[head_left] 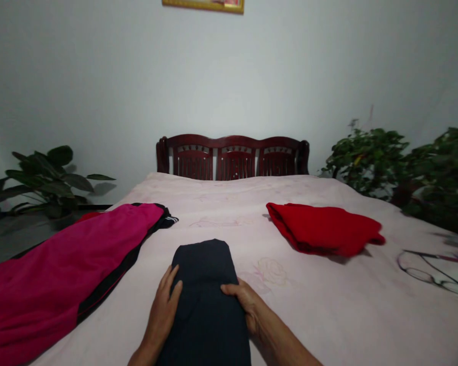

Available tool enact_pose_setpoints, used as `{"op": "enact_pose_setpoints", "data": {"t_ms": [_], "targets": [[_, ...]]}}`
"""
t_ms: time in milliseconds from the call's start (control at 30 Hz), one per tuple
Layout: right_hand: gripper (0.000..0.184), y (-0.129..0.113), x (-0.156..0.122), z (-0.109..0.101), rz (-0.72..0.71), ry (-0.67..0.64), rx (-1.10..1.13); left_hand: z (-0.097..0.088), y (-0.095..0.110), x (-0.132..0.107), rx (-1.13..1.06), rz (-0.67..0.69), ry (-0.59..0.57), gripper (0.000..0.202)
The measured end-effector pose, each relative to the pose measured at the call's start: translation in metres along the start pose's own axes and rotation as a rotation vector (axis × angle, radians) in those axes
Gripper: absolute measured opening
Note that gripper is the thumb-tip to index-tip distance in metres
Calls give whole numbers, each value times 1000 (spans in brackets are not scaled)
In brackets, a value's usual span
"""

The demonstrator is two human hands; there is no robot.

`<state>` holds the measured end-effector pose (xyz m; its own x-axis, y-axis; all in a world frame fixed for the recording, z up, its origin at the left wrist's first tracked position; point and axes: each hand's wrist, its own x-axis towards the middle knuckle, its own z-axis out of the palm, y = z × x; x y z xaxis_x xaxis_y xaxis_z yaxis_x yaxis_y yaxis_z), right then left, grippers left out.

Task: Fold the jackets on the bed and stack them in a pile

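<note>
A dark navy garment [208,295], folded into a long narrow bundle, lies in front of me at the bottom middle of the view. I cannot tell what kind of garment it is. At its right edge my right hand [247,305] grips it, thumb on top and the other fingers hidden underneath. Against the left edge rests my left hand [163,305], its fingers stretched out and its thumb apart, touching the cloth. The near end of the bundle runs out of view.
The pale floral bed cover [308,305] lies beneath everything. To the left spreads a magenta and black garment [91,249]; on the right sit a folded red cloth [324,229] and glasses [423,274]. A wooden headboard [236,157] and plants [46,178] stand behind.
</note>
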<state>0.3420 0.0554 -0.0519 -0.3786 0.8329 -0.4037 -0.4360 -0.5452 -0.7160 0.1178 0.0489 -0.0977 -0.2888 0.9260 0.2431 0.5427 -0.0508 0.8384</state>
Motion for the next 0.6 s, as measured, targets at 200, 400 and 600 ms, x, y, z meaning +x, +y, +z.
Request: {"op": "enact_pose_setpoints", "data": {"t_ms": [200,400,600], "targets": [[58,-27,-14,-14,-128,71,113,-11,9,4,-214,-219,78,62],[46,-151,-44,-51,-475,250,145,-4,-5,8,-251,-210,33,65],[41,-291,-45,-124,-1003,447,272,2,-32,16,-264,-202,-5,68]]}}
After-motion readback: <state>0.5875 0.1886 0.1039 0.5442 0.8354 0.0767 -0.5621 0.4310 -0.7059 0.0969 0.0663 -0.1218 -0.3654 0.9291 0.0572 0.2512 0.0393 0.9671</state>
